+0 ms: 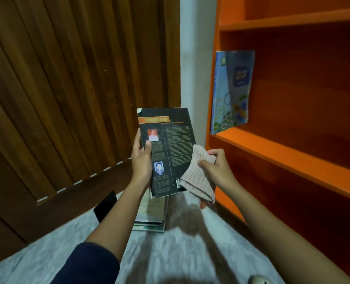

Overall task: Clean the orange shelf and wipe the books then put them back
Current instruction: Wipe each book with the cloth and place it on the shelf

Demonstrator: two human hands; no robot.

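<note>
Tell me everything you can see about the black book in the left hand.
The black book is a paperback, back cover facing the camera, upright and slightly tilted. An orange title band reads CYBER LAW near the top; below are two small portrait photos, columns of pale text and a barcode. Its top left corner is dog-eared. The left hand grips its left edge, thumb on the cover. The striped cloth, held by the right hand, lies against its lower right corner.
</note>
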